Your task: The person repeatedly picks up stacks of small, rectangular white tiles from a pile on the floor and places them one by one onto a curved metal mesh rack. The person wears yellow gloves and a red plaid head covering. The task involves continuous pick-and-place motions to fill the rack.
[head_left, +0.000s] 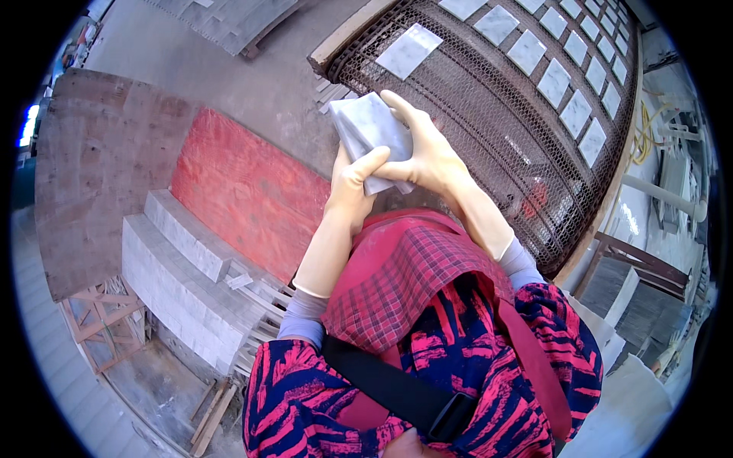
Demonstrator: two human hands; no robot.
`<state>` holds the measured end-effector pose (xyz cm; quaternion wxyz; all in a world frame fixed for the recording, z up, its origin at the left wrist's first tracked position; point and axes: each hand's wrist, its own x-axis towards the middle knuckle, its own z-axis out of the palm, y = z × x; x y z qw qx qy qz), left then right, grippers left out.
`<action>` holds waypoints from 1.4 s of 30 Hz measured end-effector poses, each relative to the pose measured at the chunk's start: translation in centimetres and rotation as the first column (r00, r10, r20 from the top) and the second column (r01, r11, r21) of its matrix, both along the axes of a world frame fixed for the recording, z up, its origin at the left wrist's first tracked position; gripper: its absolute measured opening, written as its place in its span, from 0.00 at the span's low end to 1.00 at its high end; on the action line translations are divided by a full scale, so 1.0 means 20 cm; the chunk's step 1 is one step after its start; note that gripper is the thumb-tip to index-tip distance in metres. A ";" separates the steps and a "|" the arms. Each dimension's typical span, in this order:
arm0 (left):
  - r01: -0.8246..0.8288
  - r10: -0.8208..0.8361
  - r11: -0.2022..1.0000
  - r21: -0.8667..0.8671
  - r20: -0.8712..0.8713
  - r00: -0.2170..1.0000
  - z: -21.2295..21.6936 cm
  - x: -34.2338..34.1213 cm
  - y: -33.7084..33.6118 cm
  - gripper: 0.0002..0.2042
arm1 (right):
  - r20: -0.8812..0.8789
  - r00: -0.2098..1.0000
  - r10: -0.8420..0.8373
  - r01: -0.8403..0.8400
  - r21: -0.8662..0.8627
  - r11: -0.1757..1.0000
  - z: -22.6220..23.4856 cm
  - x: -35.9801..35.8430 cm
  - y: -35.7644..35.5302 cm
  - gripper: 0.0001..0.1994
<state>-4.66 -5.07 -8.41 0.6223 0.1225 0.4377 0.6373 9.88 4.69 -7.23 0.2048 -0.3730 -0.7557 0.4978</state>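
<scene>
Both hands wear cream rubber gloves and grip a small stack of white-grey marble tiles (374, 126) in front of my chest. My left hand (353, 179) closes on the stack's near left side, its thumb across the lower face. On the right side, my right hand (421, 149) wraps the tiles, thumb low and fingers at the upper edge. The tiles are tilted, and their edges do not line up exactly. Just beyond the hands, a single marble tile (409, 51) lies on the near left end of a wire mesh conveyor (489, 114).
Rows of tiles (527, 53) lie farther along the conveyor. To the left are a red board (244, 187), a brown wooden panel (114, 168) and long rows of stacked tiles (183, 282). Wood strips (214, 418) lie on the floor. Yellow hose (646, 130) hangs beyond the conveyor's right edge.
</scene>
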 end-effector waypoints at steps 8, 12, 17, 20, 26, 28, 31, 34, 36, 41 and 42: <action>-0.002 0.002 1.000 0.003 0.071 0.997 -0.05 -0.02 0.01 0.39 | -0.028 0.999 0.019 -0.022 -0.115 0.993 -0.04 -0.03 0.04 0.63; 0.009 -0.009 1.000 0.001 0.020 1.000 -0.01 -0.03 0.01 0.39 | -0.018 1.000 -0.005 0.003 -0.144 0.990 -0.08 -0.02 0.00 0.64; -0.010 0.010 1.000 0.010 0.044 0.999 -0.08 -0.05 0.01 0.37 | 0.022 0.991 -0.131 0.133 -0.171 0.976 -0.08 0.06 0.03 0.60; 0.005 -0.021 0.992 0.125 0.120 0.993 -0.04 -0.09 -0.02 0.34 | 0.201 0.897 -0.394 0.427 -0.162 0.890 -0.14 0.21 0.09 0.57; 0.018 -0.069 0.966 0.259 0.191 0.979 -0.07 -0.12 -0.06 0.39 | 0.488 0.433 -0.758 0.718 0.320 0.617 -0.35 0.67 0.18 0.54; 0.090 -0.151 0.953 0.289 0.194 0.969 -0.08 -0.10 -0.04 0.42 | 0.565 0.326 -0.758 0.712 0.380 0.590 -0.42 0.79 0.23 0.52; 0.179 -0.259 0.924 0.339 0.209 0.943 -0.09 -0.05 0.02 0.44 | 0.669 0.298 -0.681 0.657 0.374 0.655 -0.49 0.88 0.31 0.51; 0.235 -0.314 0.913 0.332 0.208 0.926 -0.09 0.01 0.04 0.46 | 0.741 0.312 -0.595 0.583 0.346 0.736 -0.43 0.88 0.32 0.47; 0.259 -0.333 0.904 0.341 0.179 0.926 -0.10 0.05 0.06 0.47 | 0.738 0.387 -0.553 0.530 0.313 0.788 -0.32 0.85 0.31 0.43; 0.221 -0.279 0.943 0.247 0.231 0.932 -0.12 0.11 0.08 0.37 | 0.105 0.988 -0.113 0.149 -0.478 0.865 -0.02 0.50 0.10 0.33; 0.186 -0.231 0.960 0.211 0.213 0.949 -0.16 0.12 0.07 0.37 | 0.030 0.992 -0.119 0.116 -0.549 0.828 -0.04 0.42 0.07 0.31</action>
